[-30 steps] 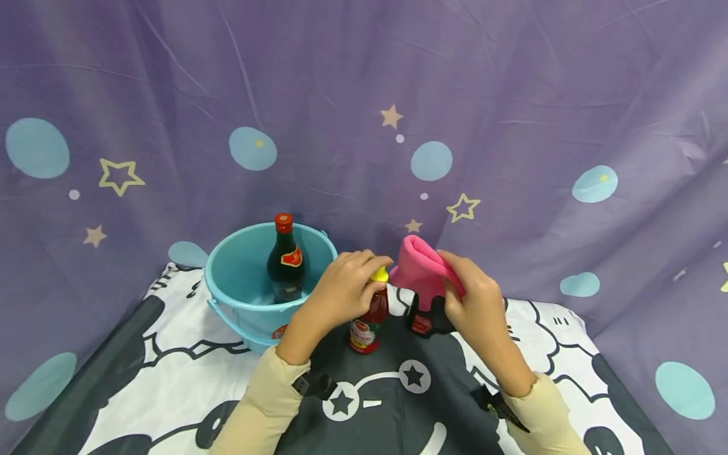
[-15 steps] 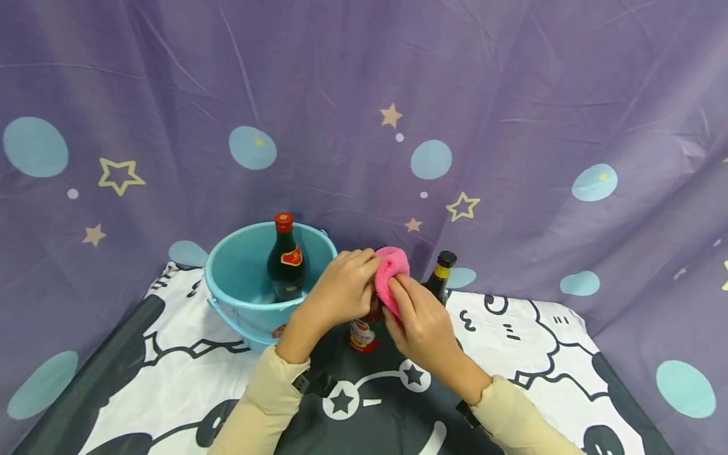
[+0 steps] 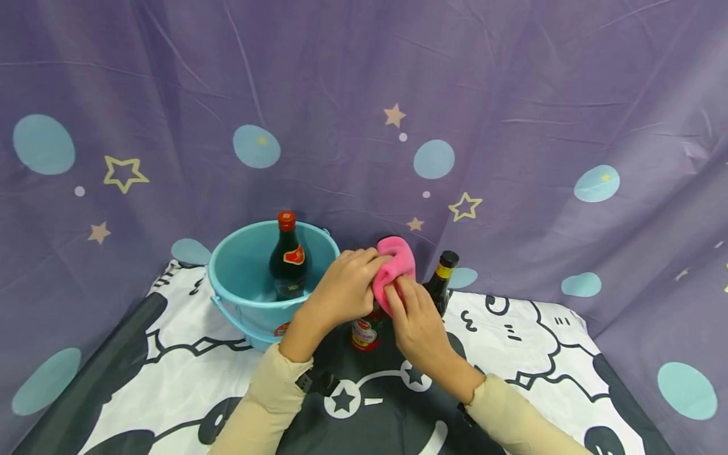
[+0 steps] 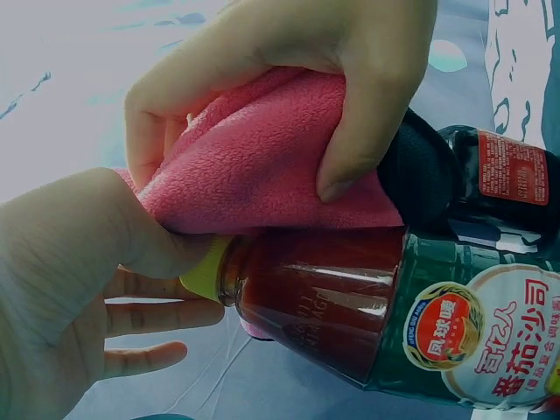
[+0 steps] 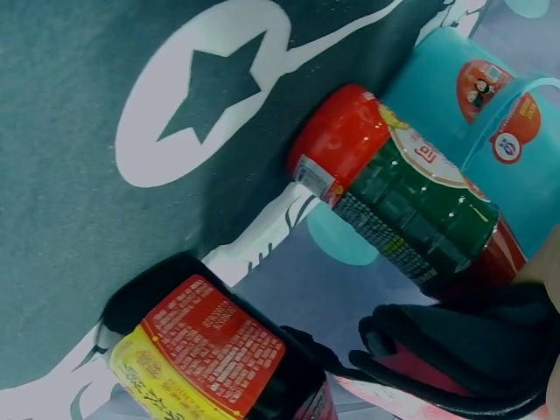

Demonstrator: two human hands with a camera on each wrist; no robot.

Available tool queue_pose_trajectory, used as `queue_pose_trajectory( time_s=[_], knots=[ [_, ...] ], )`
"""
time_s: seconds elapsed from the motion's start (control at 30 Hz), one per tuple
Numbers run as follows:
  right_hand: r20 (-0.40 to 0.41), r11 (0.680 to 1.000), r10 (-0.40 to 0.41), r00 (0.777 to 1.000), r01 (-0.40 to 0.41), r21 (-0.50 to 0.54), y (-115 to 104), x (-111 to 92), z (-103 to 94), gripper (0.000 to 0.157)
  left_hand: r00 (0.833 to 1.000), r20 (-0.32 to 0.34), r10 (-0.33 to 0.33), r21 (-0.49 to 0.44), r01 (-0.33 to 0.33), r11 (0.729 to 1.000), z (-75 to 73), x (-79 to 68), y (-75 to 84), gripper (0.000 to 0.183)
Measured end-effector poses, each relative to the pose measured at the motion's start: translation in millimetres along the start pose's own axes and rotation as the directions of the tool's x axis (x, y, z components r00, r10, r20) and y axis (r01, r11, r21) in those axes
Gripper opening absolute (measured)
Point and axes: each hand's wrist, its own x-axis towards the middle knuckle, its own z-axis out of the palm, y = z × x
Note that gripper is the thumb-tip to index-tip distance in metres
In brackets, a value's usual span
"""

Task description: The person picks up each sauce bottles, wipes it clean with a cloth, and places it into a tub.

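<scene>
Pink cloth point(image 3: 396, 256) and right hand point(image 3: 418, 323) have shifted leftward since the frame one second ago: the cloth then covered much of the black-capped bottle point(image 3: 442, 284), now exposed on the right. It is now bunched about the upper part of the red sauce bottle point(image 3: 364, 333), which stands near the blue bucket point(image 3: 258, 319) on the covered bench point(image 3: 193, 385).

Condition of hands: the left hand point(image 3: 344, 284) grips the sauce bottle at its yellow cap point(image 4: 203, 273); the right pinches the cloth between thumb and fingers, against the bottle's upper side.

The step in hand is judged to be wiping. Recommended practice: keep the cap steady so the bottle neither turns nor tips, lay the cloth flat against the curve rather than in a wad, work downward in even strokes, and ease pressure over the label point(image 4: 490, 332).

Limits of inspection: the cloth and fingers conceal the bottle's neck and upper part in the head view. The left index finger cannot be made out in the left wrist view. A black-edged item point(image 5: 464, 346) in the right wrist view, cut off at the frame edge, could not be identified.
</scene>
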Motion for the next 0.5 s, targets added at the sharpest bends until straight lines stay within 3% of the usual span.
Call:
queue_pose_trajectory(
  time_s=[0.5],
  knots=[
    [0.068,0.998,-0.062,0.996,0.061,0.015,4.5,-11.3,0.7,0.038,1.0,0.011,0.013,0.007,-0.013,1.0,-1.4,-1.2,-2.6,0.041]
  ],
)
